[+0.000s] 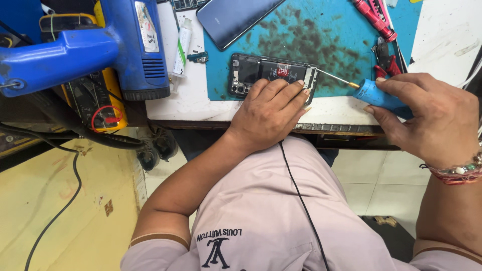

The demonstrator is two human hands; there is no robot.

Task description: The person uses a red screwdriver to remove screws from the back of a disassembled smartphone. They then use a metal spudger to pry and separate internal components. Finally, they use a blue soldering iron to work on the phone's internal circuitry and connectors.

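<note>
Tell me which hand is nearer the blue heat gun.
Left. The left hand rests on the opened phone, which lies just right of the heat gun. The right hand holds the blue screwdriver farther right.

Count time: two hands at the table's near edge, the left hand [266,113] and the right hand [432,118]. One opened phone [266,73] on the one blue mat [326,35], plus one closed phone [233,17] at the mat's far edge. One blue-handled screwdriver [374,93]. One blue heat gun [100,45] off the table's left edge. One small tube [182,47]. Red-handled tools [379,22] near the mat's right edge, number unclear.
</note>
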